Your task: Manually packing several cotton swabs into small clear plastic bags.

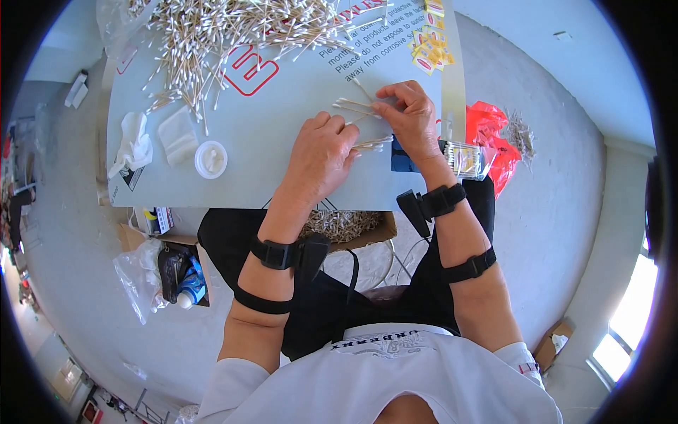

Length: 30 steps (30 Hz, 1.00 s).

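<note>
A big heap of cotton swabs (212, 32) with wooden sticks covers the far left of the grey board table (268, 169). My left hand (321, 152) rests knuckles-up on the board with its fingers closed on a small bundle of swabs (373, 143). My right hand (412, 116) sits just beyond it, pinching a few swabs (353, 106) that stick out to the left. The two hands nearly touch. Black straps wrap both wrists and forearms.
A round white lid (210, 158), a clear small bag (176, 134) and a crumpled white glove (133, 145) lie at the left. Yellow sachets (429, 49) sit far right. A clear box of swabs (465, 159) and a red bag (491, 134) are beside the table. A cardboard box (346, 226) stands underneath.
</note>
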{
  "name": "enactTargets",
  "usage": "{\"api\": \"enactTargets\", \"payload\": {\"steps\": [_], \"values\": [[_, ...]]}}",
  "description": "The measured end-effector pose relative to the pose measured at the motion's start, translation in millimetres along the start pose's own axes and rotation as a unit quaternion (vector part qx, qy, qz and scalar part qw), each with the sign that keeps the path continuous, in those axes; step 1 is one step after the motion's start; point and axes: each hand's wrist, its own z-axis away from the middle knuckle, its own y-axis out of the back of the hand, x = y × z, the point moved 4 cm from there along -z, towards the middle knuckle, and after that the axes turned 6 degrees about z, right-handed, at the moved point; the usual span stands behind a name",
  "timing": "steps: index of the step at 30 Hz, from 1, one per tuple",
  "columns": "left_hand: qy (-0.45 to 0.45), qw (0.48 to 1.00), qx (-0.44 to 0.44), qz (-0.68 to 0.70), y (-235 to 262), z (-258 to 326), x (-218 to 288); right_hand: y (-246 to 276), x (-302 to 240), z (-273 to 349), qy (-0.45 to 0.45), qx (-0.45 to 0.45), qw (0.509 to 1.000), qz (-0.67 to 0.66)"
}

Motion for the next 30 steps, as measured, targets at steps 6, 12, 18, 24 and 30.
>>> {"api": "enactTargets", "payload": {"steps": [6, 12, 18, 24, 30], "values": [[0.001, 1.000, 0.000, -0.002, -0.2, 0.2, 0.0, 0.2, -2.0, 4.0, 0.018, -0.011, 0.999, -0.024], [0.001, 1.000, 0.000, -0.002, -0.3, -0.3, 0.0, -1.1, -1.8, 9.0, 0.056, -0.013, 0.998, -0.011], [-0.002, 1.000, -0.002, -0.003, -0.2, -0.6, -0.5, -0.1, -8.6, 8.2, 0.018, 0.000, 1.000, 0.003], [0.007, 0.997, 0.074, 0.016, 8.0, -6.2, 8.5, -8.7, -6.8, 15.0, 0.033, -0.020, 0.999, 0.026], [-0.013, 0.997, 0.076, -0.008, 8.9, -2.5, 5.8, -1.3, -13.2, 2.1, 0.039, -0.059, 0.997, -0.029]]}}
